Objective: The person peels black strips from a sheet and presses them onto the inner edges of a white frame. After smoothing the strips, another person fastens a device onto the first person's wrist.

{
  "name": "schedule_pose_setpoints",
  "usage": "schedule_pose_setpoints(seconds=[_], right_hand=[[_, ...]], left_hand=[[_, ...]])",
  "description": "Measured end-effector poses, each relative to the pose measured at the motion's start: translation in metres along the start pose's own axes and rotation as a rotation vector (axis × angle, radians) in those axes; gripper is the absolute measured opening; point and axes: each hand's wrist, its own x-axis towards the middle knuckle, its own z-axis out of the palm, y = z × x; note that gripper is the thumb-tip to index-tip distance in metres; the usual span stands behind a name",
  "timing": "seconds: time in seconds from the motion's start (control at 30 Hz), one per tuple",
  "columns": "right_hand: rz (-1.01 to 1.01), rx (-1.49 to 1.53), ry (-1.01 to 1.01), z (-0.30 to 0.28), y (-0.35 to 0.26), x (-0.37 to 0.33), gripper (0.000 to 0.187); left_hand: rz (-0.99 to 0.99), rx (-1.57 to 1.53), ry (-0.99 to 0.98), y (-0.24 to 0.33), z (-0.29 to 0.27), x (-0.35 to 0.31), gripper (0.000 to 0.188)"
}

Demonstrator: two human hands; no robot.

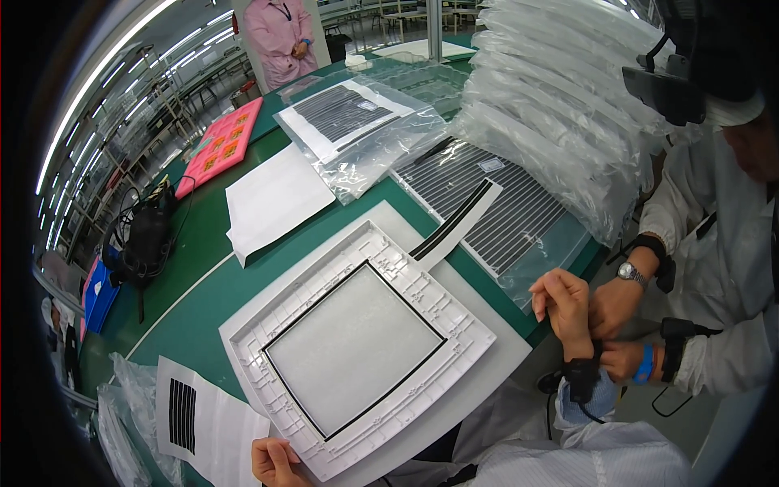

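A white plastic frame point(243, 325) with ribbed edges lies on a pale foam sheet point(507, 351). Black strips line its rectangular opening. My left hand point(276, 464) is closed at the frame's near left corner, beside a white sheet with black strips point(219, 430); what its fingers grip is hidden. My right hand point(563, 307) is raised right of the foam, fingers curled with nothing visible in them. A black strap point(581, 378) circles my right wrist, and a co-worker's two hands point(610, 312) are at it. A backing strip with black lines point(458, 223) touches the frame's far edge.
Bagged sheets of black strips point(495, 203) lie on the green table point(191, 312). A tall stack of clear plastic bags point(560, 105) stands far right. White paper point(276, 199), a pink tray point(219, 146) and a black bag point(146, 239) are left. Another person in pink point(276, 40) stands beyond.
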Motion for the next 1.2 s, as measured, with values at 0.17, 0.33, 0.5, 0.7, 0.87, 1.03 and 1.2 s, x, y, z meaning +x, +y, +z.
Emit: schedule_pose_setpoints(seconds=[0.17, 0.33, 0.5, 0.7, 0.87, 1.03, 1.2], right_hand=[[-0.011, -0.093, -0.034, -0.002, -0.002, 0.0, 0.029], [-0.023, -0.124, 0.011, 0.006, 0.003, -0.002, 0.027], [-0.064, -0.087, 0.026, -0.006, 0.011, -0.001, 0.027], [-0.064, -0.129, -0.069, -0.073, 0.053, 0.011, 0.022], [-0.109, -0.261, 0.01, -0.082, 0.054, 0.017, 0.027], [-0.09, -0.12, -0.017, -0.117, 0.075, 0.029, 0.026], [-0.085, -0.18, 0.019, -0.08, 0.052, 0.022, 0.026]], left_hand=[[-0.013, 0.001, -0.01, 0.001, 0.003, 0.002, 0.026], [-0.012, -0.028, 0.027, -0.01, -0.004, 0.003, 0.024], [-0.063, 0.039, 0.072, -0.009, -0.006, 0.005, 0.021], [-0.127, -0.005, -0.009, -0.01, -0.008, 0.002, 0.013], [-0.092, -0.037, -0.057, -0.008, -0.011, 0.001, 0.015], [-0.094, -0.05, -0.057, -0.014, -0.013, 0.001, 0.017], [-0.09, -0.06, -0.073, -0.01, -0.012, 0.002, 0.017]])
